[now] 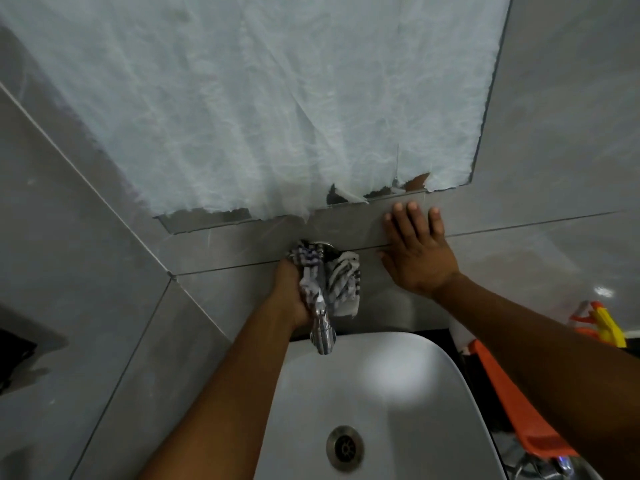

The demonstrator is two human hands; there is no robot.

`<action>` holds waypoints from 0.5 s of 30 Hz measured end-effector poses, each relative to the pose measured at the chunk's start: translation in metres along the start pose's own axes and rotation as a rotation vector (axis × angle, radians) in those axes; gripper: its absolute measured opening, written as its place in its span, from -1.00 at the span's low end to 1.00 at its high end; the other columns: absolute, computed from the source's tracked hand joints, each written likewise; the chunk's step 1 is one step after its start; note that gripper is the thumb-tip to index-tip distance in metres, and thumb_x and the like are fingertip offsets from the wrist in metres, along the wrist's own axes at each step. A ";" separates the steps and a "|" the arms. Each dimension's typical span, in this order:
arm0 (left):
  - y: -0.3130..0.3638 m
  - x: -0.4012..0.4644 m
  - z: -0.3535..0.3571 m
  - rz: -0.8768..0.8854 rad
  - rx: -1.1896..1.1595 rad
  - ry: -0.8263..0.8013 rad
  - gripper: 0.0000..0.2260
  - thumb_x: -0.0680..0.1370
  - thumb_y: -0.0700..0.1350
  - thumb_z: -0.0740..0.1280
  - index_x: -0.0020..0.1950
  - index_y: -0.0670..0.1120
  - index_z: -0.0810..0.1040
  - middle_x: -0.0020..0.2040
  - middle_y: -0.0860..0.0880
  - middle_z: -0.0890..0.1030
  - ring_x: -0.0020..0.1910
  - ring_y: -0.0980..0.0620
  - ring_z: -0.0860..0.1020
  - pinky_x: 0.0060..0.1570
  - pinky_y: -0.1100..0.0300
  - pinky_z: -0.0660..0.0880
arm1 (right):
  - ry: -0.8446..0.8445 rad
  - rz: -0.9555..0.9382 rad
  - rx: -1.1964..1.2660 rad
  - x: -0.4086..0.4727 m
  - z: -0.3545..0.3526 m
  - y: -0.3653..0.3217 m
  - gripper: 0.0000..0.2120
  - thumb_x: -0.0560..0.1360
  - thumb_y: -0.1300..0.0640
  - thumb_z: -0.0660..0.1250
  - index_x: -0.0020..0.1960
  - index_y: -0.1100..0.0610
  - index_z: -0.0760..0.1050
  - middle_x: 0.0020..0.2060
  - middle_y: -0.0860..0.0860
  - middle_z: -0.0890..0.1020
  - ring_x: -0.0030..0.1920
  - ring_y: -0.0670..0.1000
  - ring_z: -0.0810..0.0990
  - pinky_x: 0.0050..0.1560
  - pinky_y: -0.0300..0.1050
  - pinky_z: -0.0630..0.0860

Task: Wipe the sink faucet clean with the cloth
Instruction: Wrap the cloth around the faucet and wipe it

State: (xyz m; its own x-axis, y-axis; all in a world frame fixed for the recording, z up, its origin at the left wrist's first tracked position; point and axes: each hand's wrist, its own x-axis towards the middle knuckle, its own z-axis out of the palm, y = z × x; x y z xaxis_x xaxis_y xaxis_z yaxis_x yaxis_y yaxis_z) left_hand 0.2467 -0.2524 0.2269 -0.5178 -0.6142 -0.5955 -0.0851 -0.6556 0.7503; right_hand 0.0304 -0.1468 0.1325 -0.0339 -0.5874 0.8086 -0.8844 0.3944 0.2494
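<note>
1. Your left hand (292,294) grips the striped cloth (341,282) against the chrome faucet (322,336), at the centre of the frame.
2. Your right hand (417,256) lies flat and released on the grey wall tile (519,244) (fingers spread).
3. The white sink (415,393) sits below the faucet.

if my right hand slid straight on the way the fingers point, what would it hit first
The right hand lies flat on the grey tiled wall, fingers pointing up. Sliding on, the fingertips would probably first meet the bottom edge of the mirror with its torn white covering, just above them.
</note>
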 end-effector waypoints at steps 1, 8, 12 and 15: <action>-0.002 -0.004 0.005 0.092 0.226 -0.020 -0.62 0.62 0.05 0.13 0.17 -0.17 0.60 0.30 -0.24 0.59 0.17 -0.21 0.61 0.30 -0.13 0.50 | 0.009 0.003 -0.004 -0.001 0.001 -0.001 -0.27 0.52 -0.14 0.24 0.54 0.20 0.10 0.61 0.09 -0.14 0.60 0.09 -0.29 0.52 0.25 -0.13; -0.033 -0.018 -0.003 0.587 1.031 0.152 -0.65 0.61 -0.04 0.22 0.29 -0.23 0.47 0.11 -0.32 0.62 0.01 -0.28 0.65 0.06 -0.20 0.62 | -0.095 0.007 -0.013 0.001 -0.008 -0.002 -0.23 0.56 -0.11 0.17 0.58 0.23 -0.08 0.60 0.12 -0.28 0.58 0.14 -0.35 0.52 0.24 -0.24; -0.097 -0.043 -0.034 0.739 0.702 0.048 -0.74 0.61 0.02 0.24 0.27 -0.03 0.46 0.00 -0.08 0.67 -0.10 -0.03 0.66 -0.07 0.02 0.67 | -0.182 0.084 0.029 0.001 -0.021 -0.015 -0.25 0.56 -0.07 0.20 0.58 0.25 -0.04 0.57 0.23 -0.01 0.59 0.20 -0.27 0.51 0.30 -0.22; -0.137 -0.041 -0.045 0.344 0.007 -0.008 -0.83 0.59 -0.01 0.26 0.07 -0.08 0.54 -0.05 -0.12 0.63 -0.11 -0.06 0.61 -0.13 0.14 0.60 | -0.263 0.148 0.078 0.007 -0.039 -0.024 -0.26 0.56 -0.07 0.22 0.57 0.28 0.02 0.58 0.28 0.07 0.58 0.27 -0.07 0.52 0.35 -0.10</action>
State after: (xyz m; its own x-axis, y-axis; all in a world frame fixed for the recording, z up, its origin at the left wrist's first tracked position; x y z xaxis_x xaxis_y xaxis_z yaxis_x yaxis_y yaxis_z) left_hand 0.3177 -0.1569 0.1358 -0.5239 -0.7951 -0.3053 0.0897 -0.4080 0.9086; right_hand 0.0694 -0.1331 0.1530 -0.2753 -0.6942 0.6650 -0.8936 0.4399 0.0892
